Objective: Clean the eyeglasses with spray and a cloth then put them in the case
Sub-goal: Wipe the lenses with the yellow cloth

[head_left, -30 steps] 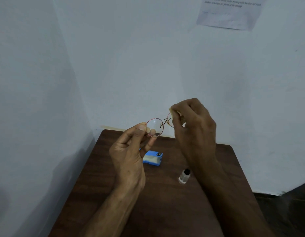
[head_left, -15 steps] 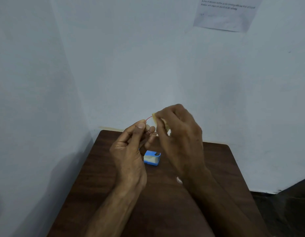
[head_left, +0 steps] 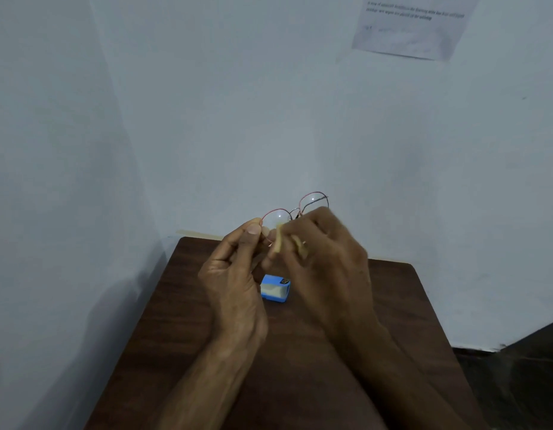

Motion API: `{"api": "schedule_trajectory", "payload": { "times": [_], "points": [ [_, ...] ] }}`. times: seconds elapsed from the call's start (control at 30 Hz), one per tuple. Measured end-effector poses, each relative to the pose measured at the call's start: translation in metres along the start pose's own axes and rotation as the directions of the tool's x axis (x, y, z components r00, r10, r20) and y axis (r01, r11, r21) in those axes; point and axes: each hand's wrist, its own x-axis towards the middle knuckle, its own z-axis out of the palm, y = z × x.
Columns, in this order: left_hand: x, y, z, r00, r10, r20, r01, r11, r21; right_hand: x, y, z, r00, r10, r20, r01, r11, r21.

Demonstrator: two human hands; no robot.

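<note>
Thin red-rimmed round eyeglasses (head_left: 312, 200) are held up over the far end of the brown table (head_left: 402, 308). My left hand (head_left: 234, 277) pinches the outer rim of the left lens. My right hand (head_left: 327, 259), blurred, grips a small pale yellow cloth (head_left: 278, 242) against the lower part of the left lens. The right lens stands free above my right hand. A small blue case (head_left: 276, 288) lies on the table below my hands. The spray bottle is hidden behind my right arm.
The table sits in a corner between two pale walls. A printed sheet of paper (head_left: 411, 26) is stuck high on the right wall. Dark floor (head_left: 523, 377) shows to the right of the table.
My right hand with the cloth moved from the right lens across to the left lens, then dropped lower, uncovering both lenses. The glasses tilted, right lens higher. The spray bottle went out of sight behind my arm.
</note>
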Motion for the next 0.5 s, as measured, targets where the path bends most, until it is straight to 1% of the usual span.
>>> {"api": "schedule_trajectory", "payload": {
  "times": [0.07,0.1,0.17,0.27,0.33,0.4,0.5],
  "points": [
    [0.001,0.003,0.0,1.0,0.007,0.007,-0.007,1.0,0.007,0.012,0.01,0.001,0.997,0.018,-0.074,-0.021,0.999,-0.032],
    [0.002,0.004,0.001,1.0,0.009,0.014,-0.009,1.0,0.008,0.016,0.01,0.002,0.996,0.017,-0.088,-0.021,0.999,-0.046],
    [0.006,0.008,0.001,1.0,0.02,0.016,-0.02,1.0,0.007,0.016,0.003,0.007,0.998,-0.01,-0.065,0.007,0.999,-0.05],
    [0.014,0.011,0.0,0.998,0.068,0.012,-0.068,0.996,0.065,0.011,-0.002,0.01,0.998,-0.065,-0.021,0.066,0.997,0.035],
    [0.015,0.009,0.0,0.995,0.093,0.018,-0.095,0.991,0.099,0.013,-0.003,0.012,0.997,-0.065,-0.052,0.068,0.996,0.06],
    [0.014,0.007,0.0,0.994,0.1,0.036,-0.103,0.987,0.122,0.016,-0.008,0.013,0.995,-0.08,-0.065,0.084,0.995,0.058],
    [0.013,0.007,-0.002,0.996,0.076,0.045,-0.08,0.99,0.116,0.017,-0.013,0.014,0.993,-0.116,-0.019,0.116,0.993,0.007]
  ]
}}
